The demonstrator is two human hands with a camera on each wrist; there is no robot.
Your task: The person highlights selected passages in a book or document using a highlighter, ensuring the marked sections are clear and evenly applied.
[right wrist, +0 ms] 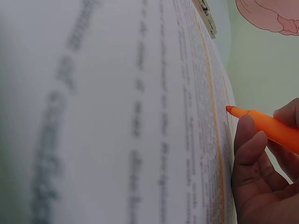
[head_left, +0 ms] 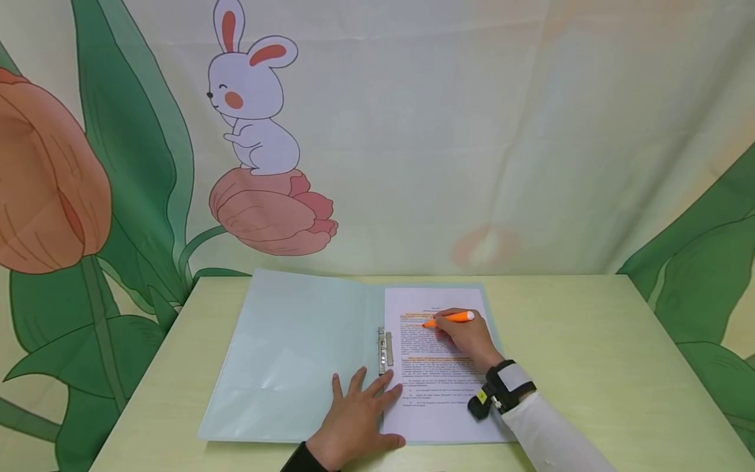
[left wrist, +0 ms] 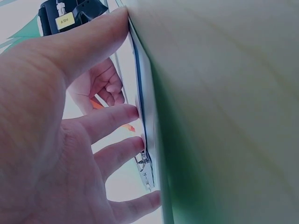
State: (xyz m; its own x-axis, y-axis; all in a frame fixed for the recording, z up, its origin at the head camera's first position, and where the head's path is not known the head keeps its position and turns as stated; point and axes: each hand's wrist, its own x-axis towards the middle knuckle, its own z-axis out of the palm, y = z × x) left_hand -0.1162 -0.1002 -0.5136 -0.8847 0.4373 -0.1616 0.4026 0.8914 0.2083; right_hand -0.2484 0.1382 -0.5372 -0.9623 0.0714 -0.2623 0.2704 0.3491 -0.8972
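Now the right hand (head_left: 468,337) grips an orange marker (head_left: 451,318), fingers curled round its barrel, with the tip set on the printed sheet (head_left: 433,400) near that sheet's top edge; orange streaks already run across some lines there. The sheet lies in the right half of an open pale green folder (head_left: 289,354), which sits at the middle of the tabletop (head_left: 619,367), its far edge close to the tabletop's back edge and its near edge close to the front edge. The left hand (head_left: 356,419) rests flat and released, fingers spread, across the folder's spine just below the metal clip (head_left: 385,349), pressing the sheet's left edge. Bare tabletop stretches wide to the right of the folder, with a narrower strip on the left.
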